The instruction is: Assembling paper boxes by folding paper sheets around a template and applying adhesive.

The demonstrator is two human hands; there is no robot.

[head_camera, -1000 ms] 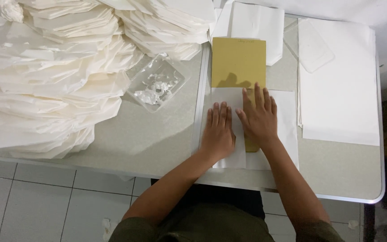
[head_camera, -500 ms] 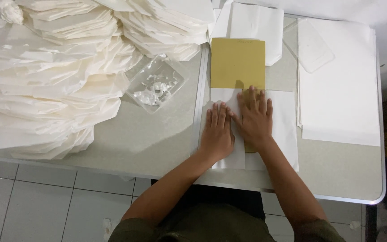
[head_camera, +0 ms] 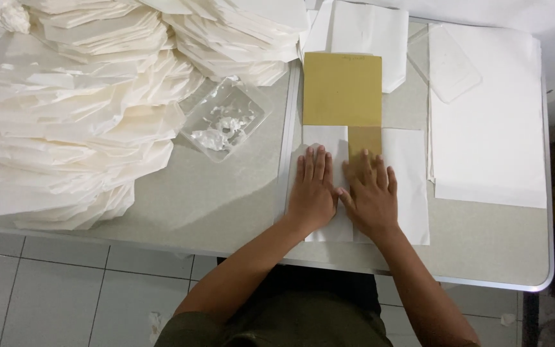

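Both hands lie flat, fingers spread, gripping nothing; left hand (head_camera: 313, 189) and right hand (head_camera: 369, 196) press white paper (head_camera: 406, 193) at lower centre of the frame, folded over a tan card (head_camera: 342, 90); pressure is best kept even along the crease, the card edge serving as guide.

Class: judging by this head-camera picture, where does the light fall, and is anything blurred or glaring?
Head view: soft, even light; faint shadow left of the left hand on the grey table; white paper stacks slightly overexposed; right hand sharp, no motion blur.
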